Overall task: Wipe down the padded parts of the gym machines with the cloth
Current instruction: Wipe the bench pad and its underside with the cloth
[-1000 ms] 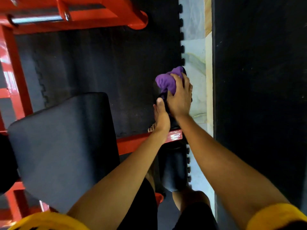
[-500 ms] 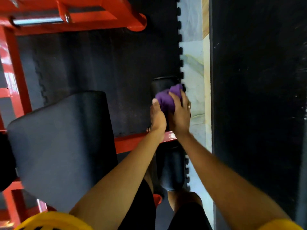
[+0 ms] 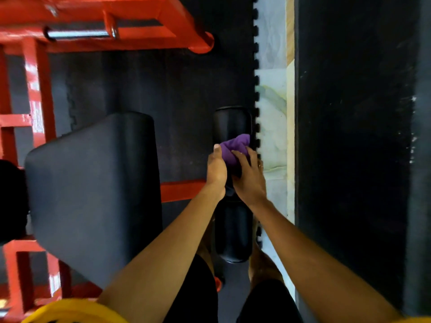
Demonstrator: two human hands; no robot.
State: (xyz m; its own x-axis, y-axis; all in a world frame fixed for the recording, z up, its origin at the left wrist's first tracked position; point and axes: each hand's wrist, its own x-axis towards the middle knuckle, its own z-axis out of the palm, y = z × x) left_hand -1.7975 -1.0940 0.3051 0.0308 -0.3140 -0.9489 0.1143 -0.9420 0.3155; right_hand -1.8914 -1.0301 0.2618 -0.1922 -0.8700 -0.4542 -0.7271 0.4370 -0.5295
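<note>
The seat pad (image 3: 93, 187) is sitting at the left, with the machine frame (image 3: 116, 10) running behind it and down its left side. To its right, the far roller pad (image 3: 232, 120) and the near roller pad (image 3: 234, 234) are lying end to end, with a crossbar (image 3: 182, 191) reaching in from the seat side. The cloth (image 3: 233, 148) is resting on the far roller pad, with the left hand (image 3: 217, 169) against its left side and the right hand (image 3: 249, 178) lying over its near edge. The floor mat (image 3: 175, 101) is lying beneath, a tiled strip (image 3: 272, 113) is running along its right edge, and a panel (image 3: 349, 136) is lying beyond that.
</note>
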